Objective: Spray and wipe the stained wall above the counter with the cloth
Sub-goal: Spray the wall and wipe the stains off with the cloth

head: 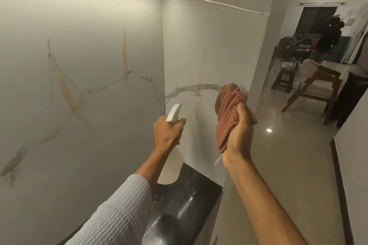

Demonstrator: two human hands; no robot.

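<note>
While the left hand (168,132) is wrapped around the neck of the spray bottle (172,165) and the right hand (239,135) clutches the bunched cloth (229,109), the two are held apart, side by side, raised before the pale wall (89,16) above the dark counter (189,195).

The wall carries yellow-brown marks: a long slanted streak (65,89) and an upright streak (125,55) on the back panel, and a faint streak (201,77) on the side panel, just left of the cloth. The nozzle (178,105) points up toward the corner where the panels meet.

From my remote seat, I see several ways this could go wrong. Aimed at the corner, the spray may miss the heavier streaks well to the left. Too much liquid could run down and pool on the counter. With the cloth wadded tight, only a small face would meet the wall, so it may smear the marks instead of lifting them. Mist could also drift onto the right hand, which is near the nozzle.

Some things I cannot make out. The trigger finger is hidden behind the left hand, so I cannot tell whether it is squeezing. Whether the cloth touches the wall is unclear. How full the bottle is does not show. Grey veins (195,87) in the wall surface blur into the stains. A white sleeve (119,211) covers the near part of the counter.
</note>
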